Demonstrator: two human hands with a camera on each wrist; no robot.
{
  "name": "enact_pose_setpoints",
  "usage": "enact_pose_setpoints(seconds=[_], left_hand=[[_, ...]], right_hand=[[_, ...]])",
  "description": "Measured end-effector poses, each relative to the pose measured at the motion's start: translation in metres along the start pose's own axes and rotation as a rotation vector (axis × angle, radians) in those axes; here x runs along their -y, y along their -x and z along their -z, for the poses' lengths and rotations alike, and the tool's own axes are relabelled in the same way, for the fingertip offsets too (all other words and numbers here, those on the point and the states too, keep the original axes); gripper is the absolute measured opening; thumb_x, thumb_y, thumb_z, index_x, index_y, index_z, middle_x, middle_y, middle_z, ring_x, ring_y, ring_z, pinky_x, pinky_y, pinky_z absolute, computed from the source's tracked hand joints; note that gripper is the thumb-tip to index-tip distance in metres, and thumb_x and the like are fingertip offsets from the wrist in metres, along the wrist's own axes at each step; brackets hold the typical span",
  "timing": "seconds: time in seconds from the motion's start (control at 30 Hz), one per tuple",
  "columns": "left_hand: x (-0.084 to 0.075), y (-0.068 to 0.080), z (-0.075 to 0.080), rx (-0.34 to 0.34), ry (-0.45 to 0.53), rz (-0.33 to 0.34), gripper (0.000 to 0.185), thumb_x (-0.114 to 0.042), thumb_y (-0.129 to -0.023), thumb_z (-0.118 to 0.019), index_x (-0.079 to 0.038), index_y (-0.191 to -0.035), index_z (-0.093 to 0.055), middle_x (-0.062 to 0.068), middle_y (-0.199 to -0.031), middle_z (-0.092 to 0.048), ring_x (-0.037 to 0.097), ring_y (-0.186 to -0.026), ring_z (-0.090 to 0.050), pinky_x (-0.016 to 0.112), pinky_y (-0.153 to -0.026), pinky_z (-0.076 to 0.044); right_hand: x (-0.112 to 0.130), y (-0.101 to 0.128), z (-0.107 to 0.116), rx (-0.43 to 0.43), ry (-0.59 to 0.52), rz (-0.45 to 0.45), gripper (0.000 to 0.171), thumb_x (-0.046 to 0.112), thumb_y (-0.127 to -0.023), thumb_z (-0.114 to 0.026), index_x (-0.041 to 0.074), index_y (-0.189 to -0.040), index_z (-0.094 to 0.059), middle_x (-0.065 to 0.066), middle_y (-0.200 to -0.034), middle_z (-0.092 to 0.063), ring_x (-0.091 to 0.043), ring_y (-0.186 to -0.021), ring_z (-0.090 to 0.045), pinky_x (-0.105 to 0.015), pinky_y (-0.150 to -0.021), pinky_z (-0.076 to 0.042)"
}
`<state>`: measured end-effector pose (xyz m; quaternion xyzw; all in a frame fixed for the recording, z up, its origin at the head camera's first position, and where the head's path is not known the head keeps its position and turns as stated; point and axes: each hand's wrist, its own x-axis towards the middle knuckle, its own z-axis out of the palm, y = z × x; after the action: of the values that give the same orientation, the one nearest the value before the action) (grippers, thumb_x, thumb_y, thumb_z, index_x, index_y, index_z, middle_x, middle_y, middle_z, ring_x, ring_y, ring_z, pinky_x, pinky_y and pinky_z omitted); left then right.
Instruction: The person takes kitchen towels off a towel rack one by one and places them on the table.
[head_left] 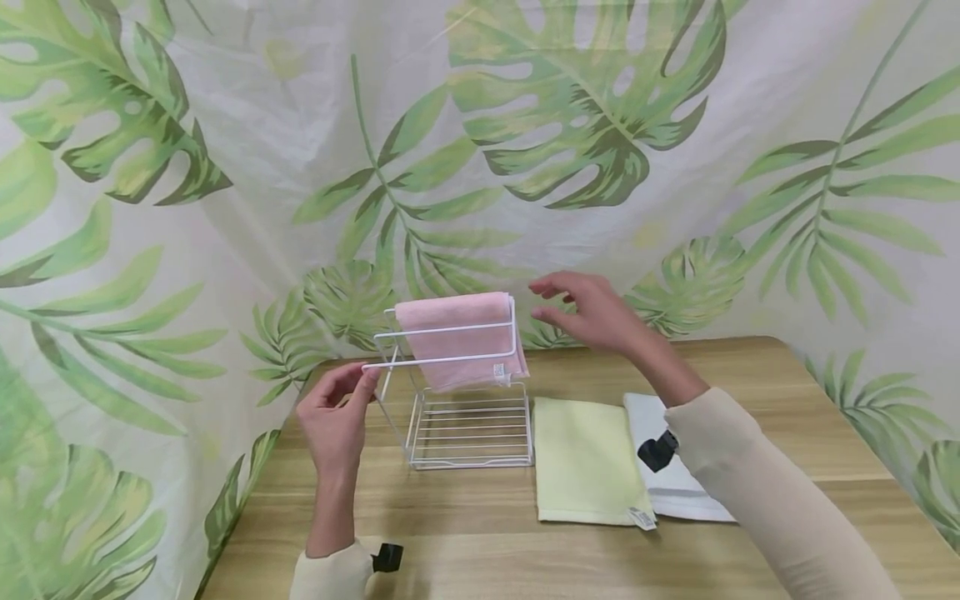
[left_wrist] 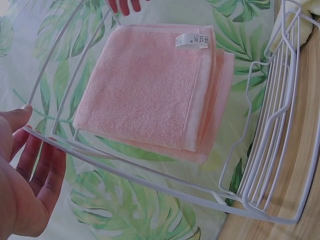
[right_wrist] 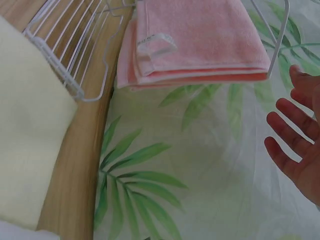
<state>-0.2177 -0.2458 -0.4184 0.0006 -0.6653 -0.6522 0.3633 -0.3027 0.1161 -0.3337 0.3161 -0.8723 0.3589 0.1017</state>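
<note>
Head view: left hand [head_left: 335, 417] grips wire rack [head_left: 465, 433] bearing pink towel [head_left: 459, 337]; right hand [head_left: 588, 312] open.

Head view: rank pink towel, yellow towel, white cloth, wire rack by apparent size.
1. Wire rack, the largest outline.
2. Yellow towel, lying flat and fully shown.
3. Pink towel, draped over the rack, so only its hanging face shows.
White cloth: unranked, since the yellow towel and the right arm cover much of it.
</note>
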Motion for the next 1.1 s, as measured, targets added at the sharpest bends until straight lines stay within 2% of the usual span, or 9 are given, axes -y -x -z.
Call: enact_pose_setpoints(seconds=[0.33,0.57,0.8,1.1], left_hand=[[0.001,0.0,0.0,-0.003,-0.007,-0.008,0.022,-0.006,-0.089,-0.089,0.009,-0.101,-0.078,-0.009,-0.079,-0.075,0.003,-0.064,-0.068,0.017,-0.063,-0.066],[0.0,0.0,0.0,0.001,-0.003,-0.004,0.022,-0.006,-0.089,-0.089,0.009,-0.1,-0.078,-0.008,-0.079,-0.076,0.004,-0.064,-0.068,0.017,-0.063,-0.066],[-0.001,-0.001,0.001,0.005,0.003,-0.002,0.023,-0.007,-0.089,-0.089,0.009,-0.101,-0.078,-0.007,-0.08,-0.076,0.004,-0.067,-0.068,0.018,-0.063,-0.066],[0.0,0.0,0.001,0.005,-0.012,-0.012,0.022,-0.008,-0.09,-0.088,0.009,-0.101,-0.078,-0.008,-0.081,-0.076,0.003,-0.066,-0.069,0.017,-0.063,-0.066]], right_hand=[[0.013,-0.023,-0.013,0.003,-0.059,0.034,0.047,0.022,-0.104,-0.073,0.003,-0.146,-0.064,-0.016,-0.15,-0.066,-0.033,-0.137,-0.064,-0.054,-0.112,-0.059],[0.021,-0.036,-0.021,0.026,-0.038,0.05,0.05,0.025,-0.105,-0.072,0.004,-0.149,-0.061,-0.014,-0.154,-0.063,-0.033,-0.141,-0.061,-0.052,-0.118,-0.056],[0.029,-0.048,-0.03,0.041,-0.038,0.072,0.048,0.023,-0.105,-0.072,0.003,-0.148,-0.062,-0.015,-0.151,-0.065,-0.034,-0.141,-0.062,-0.054,-0.119,-0.055],[0.039,-0.063,-0.042,0.088,-0.01,0.04,0.052,0.024,-0.103,-0.075,0.008,-0.15,-0.061,-0.012,-0.152,-0.064,-0.03,-0.133,-0.069,-0.044,-0.121,-0.055]])
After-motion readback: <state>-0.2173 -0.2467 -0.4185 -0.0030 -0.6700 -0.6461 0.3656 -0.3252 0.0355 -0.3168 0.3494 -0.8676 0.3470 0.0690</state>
